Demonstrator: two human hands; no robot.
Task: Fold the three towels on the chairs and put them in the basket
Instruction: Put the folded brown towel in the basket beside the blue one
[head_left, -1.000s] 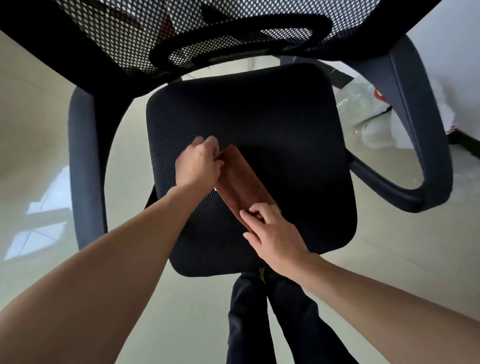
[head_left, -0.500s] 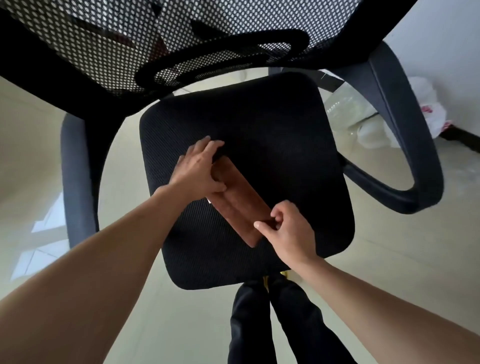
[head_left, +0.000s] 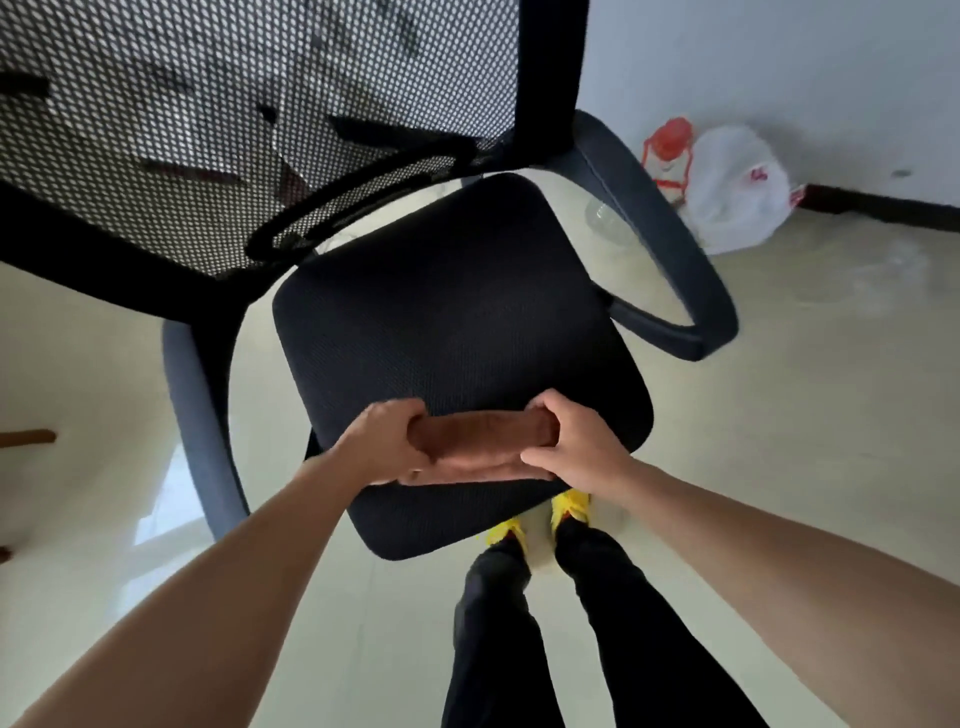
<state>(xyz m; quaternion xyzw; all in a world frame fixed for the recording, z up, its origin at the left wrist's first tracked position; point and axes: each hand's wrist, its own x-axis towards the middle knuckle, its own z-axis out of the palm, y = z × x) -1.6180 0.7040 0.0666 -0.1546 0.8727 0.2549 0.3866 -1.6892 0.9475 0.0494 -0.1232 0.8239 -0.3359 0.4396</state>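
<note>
A small brown towel (head_left: 480, 441), folded into a narrow bar, is held level above the front edge of the black office chair's seat (head_left: 457, 322). My left hand (head_left: 384, 447) grips its left end and my right hand (head_left: 571, 441) grips its right end. Fingers of both hands wrap under the folded cloth. The basket and the other towels are out of view.
The chair's mesh back (head_left: 234, 119) fills the upper left, and its armrests (head_left: 670, 260) curve at both sides. A white plastic bag (head_left: 737, 192) and a clear jug with a red cap (head_left: 667, 156) lie by the wall. My legs and yellow shoes (head_left: 569, 506) stand just in front of the seat.
The towel lay slanted on the seat under both hands; now both hands hold its ends and have lifted it level, nearer the seat's front edge. The view has shifted back.
</note>
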